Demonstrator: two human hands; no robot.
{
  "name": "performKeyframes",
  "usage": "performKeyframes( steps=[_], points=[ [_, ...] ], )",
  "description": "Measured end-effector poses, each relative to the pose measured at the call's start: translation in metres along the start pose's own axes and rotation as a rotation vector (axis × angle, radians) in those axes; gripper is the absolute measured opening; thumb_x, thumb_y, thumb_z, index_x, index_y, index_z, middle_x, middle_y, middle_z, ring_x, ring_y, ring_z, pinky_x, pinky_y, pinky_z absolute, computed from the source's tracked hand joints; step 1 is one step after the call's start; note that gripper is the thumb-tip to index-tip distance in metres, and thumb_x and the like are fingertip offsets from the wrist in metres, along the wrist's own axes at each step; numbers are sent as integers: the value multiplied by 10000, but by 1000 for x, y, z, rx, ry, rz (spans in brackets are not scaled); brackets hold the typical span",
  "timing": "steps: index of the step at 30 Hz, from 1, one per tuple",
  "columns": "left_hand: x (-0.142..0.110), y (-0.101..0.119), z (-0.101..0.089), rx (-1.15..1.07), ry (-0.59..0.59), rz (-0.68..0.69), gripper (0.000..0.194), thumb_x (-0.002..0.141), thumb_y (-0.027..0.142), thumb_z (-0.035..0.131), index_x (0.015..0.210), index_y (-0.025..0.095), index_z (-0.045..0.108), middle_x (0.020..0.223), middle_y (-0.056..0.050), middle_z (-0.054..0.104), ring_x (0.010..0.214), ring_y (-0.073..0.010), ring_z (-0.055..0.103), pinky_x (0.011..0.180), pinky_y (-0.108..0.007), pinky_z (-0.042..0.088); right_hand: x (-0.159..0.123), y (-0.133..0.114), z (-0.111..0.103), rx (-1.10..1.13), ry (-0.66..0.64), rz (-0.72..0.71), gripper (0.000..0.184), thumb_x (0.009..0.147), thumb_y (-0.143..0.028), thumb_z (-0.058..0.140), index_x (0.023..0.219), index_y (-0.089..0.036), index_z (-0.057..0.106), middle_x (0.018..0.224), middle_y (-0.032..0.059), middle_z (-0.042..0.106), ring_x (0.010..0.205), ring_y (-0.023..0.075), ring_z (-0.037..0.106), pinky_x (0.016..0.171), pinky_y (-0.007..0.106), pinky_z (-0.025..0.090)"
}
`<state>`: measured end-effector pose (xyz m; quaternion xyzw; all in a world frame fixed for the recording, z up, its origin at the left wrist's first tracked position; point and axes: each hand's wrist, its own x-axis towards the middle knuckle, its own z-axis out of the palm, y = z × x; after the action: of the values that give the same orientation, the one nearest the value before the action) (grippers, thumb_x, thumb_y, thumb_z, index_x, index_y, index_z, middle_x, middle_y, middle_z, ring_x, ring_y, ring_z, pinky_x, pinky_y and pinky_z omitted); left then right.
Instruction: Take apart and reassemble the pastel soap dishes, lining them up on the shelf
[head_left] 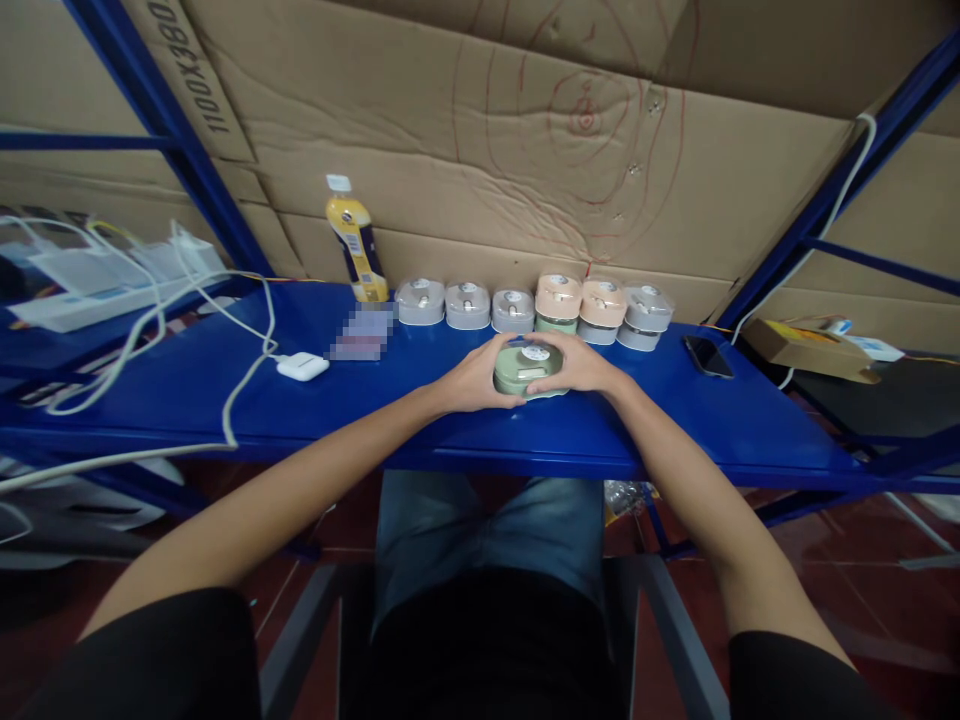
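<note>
Both my hands grip one small green rounded device point(527, 368) with a white dial on top, resting on the blue shelf point(420, 420). My left hand point(474, 378) wraps its left side and my right hand point(576, 366) wraps its right side. Just behind it runs a row of similar small devices point(525, 303) along the cardboard wall: grey ones point(466, 304) on the left, two peach-topped ones point(579, 300) and a grey one at the right end.
A yellow drink bottle point(355, 242) stands at the row's left end. A white charger case point(302, 366) with a white cable point(240, 380) lies to the left. A black phone point(707, 356) lies to the right, beside a flat cardboard box point(806, 348). Blue rack posts flank the shelf.
</note>
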<state>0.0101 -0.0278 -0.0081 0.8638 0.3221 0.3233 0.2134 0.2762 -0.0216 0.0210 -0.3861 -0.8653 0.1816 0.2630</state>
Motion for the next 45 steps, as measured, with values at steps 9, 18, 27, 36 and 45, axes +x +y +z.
performKeyframes(
  steps=[9,18,27,36,45],
  points=[
    [2,1,-18,182,263,-121,989,780,461,914,1607,187,446,1594,-230,614,1499,-478,602,1276,-659,480,-3,5,-10,73,339,90,862,991,-885,543,1596,-280,643,1575,153,704,1438,383,667,1222,585,547],
    [121,-20,-23,252,584,-470,958,853,504,869,1584,77,420,1519,-356,574,1526,-609,472,1252,-760,372,-8,13,-29,-109,663,202,799,1109,-813,199,1263,-276,770,1113,147,768,1098,347,721,1084,581,586],
    [135,5,29,297,554,-474,807,1037,459,596,1645,-36,407,1526,-400,569,1480,-584,506,1253,-738,329,-11,26,-31,-90,595,223,807,1111,-805,209,1265,-263,786,1168,173,782,1160,376,722,1094,600,577],
    [88,-26,-60,577,488,-660,580,1053,424,539,1523,84,565,1619,-338,517,1540,-527,463,1275,-654,368,-7,28,-20,-20,692,132,676,1122,-752,343,1075,-261,804,1085,134,790,1060,321,741,983,546,614],
    [70,-65,-89,573,411,-903,738,1013,495,687,1564,42,496,1652,-395,492,1572,-546,481,1241,-688,415,-10,22,-20,-38,634,171,656,1139,-684,322,1214,-264,820,1170,147,802,1177,336,753,995,542,617]
  ],
)
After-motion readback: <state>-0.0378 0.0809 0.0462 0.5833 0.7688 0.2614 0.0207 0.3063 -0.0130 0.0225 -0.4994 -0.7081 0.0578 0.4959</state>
